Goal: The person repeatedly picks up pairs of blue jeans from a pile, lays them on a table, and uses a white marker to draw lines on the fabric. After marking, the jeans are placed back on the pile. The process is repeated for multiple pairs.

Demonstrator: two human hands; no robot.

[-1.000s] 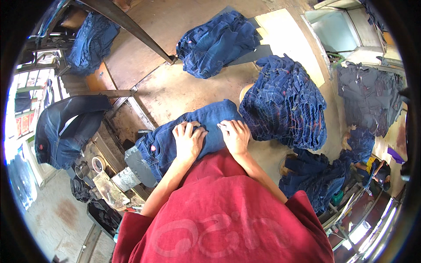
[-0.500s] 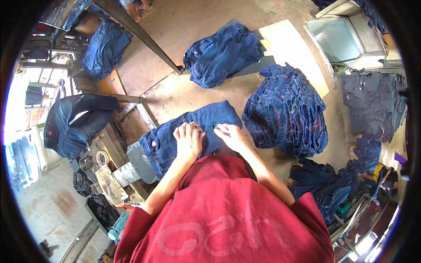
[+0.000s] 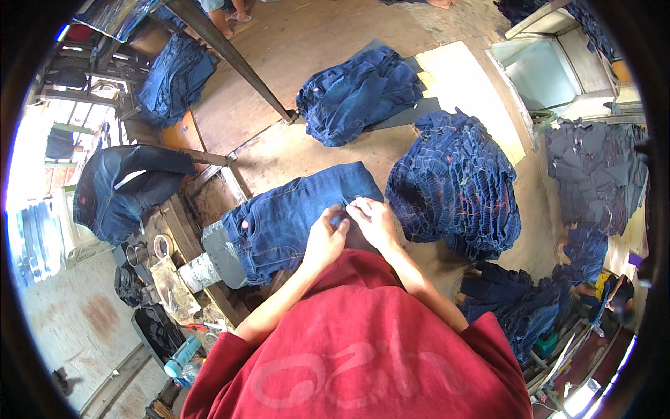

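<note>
In the head view, a blue denim garment [image 3: 296, 209] lies over a grey board [image 3: 220, 244], in front of the person; it bears a small round pinkish label [image 3: 244, 225]. Pale lettering marks the red shirt [image 3: 349, 314]. The left hand [image 3: 329, 234] and right hand [image 3: 371, 220] meet near the garment's right end, fingers curled; whether they grasp the cloth, I cannot tell.

No wording or number is legible from where I stand; at six o'clock, big faded loops [image 3: 349, 377] like lettering cross the maroon shirt [image 3: 356, 314]; just off the middle toward nine, a small pinkish label [image 3: 245, 225] marks the folded jeans [image 3: 296, 202]; farther out at nine, a red spot [image 3: 82, 200], its print unreadable, shows on the draped jeans [image 3: 101, 209].
</note>
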